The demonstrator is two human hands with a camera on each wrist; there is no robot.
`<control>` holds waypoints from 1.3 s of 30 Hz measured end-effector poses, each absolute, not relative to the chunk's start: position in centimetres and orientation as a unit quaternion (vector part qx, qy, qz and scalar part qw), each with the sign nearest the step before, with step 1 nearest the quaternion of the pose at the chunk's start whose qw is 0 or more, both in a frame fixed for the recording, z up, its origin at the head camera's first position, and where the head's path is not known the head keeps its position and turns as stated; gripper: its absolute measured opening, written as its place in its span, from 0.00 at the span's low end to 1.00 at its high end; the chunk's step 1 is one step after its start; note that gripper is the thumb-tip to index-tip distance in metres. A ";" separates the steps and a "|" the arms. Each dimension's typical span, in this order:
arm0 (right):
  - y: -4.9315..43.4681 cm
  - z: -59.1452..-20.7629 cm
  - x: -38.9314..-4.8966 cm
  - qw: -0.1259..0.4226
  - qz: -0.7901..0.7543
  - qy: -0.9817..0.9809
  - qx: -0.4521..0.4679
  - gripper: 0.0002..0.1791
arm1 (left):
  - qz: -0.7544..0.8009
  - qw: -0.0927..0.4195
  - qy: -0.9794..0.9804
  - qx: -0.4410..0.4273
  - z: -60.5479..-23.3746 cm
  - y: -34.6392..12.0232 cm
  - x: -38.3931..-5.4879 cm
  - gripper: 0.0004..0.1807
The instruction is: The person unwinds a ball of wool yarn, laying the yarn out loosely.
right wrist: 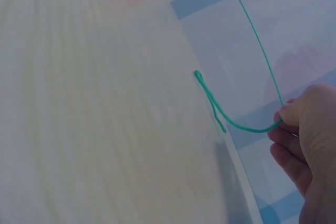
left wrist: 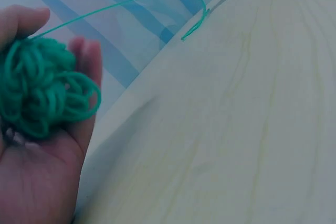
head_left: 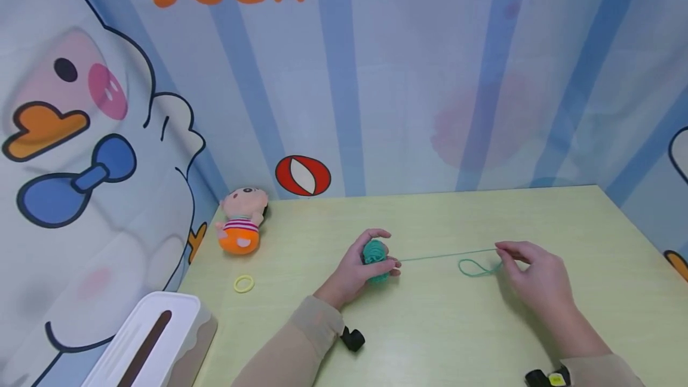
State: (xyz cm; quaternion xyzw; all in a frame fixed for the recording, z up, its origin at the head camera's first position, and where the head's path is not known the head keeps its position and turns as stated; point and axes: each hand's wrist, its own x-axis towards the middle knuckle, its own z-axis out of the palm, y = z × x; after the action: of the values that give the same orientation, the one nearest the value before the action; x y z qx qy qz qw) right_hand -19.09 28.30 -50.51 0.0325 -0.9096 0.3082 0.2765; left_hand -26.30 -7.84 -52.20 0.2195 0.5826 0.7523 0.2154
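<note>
A small ball of green yarn (head_left: 375,255) is held in my left hand (head_left: 360,270), thumb across its front and fingers behind it. Loose loops bulge from the ball of yarn (left wrist: 42,85) in the left wrist view. From it one strand (head_left: 446,255) runs nearly straight to my right hand (head_left: 540,276), off to the right above the table. Thumb and fingertips of that right hand (right wrist: 310,135) pinch the strand. Past the pinch, a loose yarn tail (right wrist: 239,126) hangs in a loop.
A plush doll (head_left: 240,223) in an orange bottom sits at the table's back left corner. Nearer lies a yellow ring (head_left: 243,283). At the front left stands a white box with a slotted lid (head_left: 156,327). A printed curtain (head_left: 398,76) borders the pale table (head_left: 430,327).
</note>
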 end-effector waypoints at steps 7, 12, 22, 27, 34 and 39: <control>29.4 -50.5 -18.8 0.263 0.303 -0.916 0.003 0.10 | 0.748 0.211 0.591 0.218 -52.0 -7.6 -26.2 0.21; 30.1 -50.5 -18.8 0.265 0.297 -0.917 -0.008 0.10 | 0.754 0.217 0.588 0.199 -51.9 -7.7 -26.2 0.34; 31.1 -50.7 -18.6 0.246 0.276 -0.929 -0.030 0.12 | 0.750 0.180 0.611 0.178 -52.0 -7.6 -26.3 0.19; 31.5 -50.8 -18.6 0.199 0.275 -0.938 -0.071 0.14 | 0.767 0.190 0.584 0.185 -51.9 -7.6 -26.2 0.31; 31.7 -51.4 -18.7 0.143 0.257 -0.954 -0.059 0.14 | 0.758 0.193 0.603 0.159 -52.2 -7.5 -26.4 0.14; 30.6 -51.1 -19.1 0.100 0.262 -0.960 -0.023 0.13 | 0.706 0.171 0.674 0.135 -52.4 -7.4 -26.5 0.21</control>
State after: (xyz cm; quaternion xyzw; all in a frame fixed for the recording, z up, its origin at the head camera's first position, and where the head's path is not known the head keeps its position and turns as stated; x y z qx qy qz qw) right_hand -19.07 30.57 -51.11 -0.0232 -0.9597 0.2617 0.0998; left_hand -26.50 -7.41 -52.39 0.1355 0.6738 0.7060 0.1707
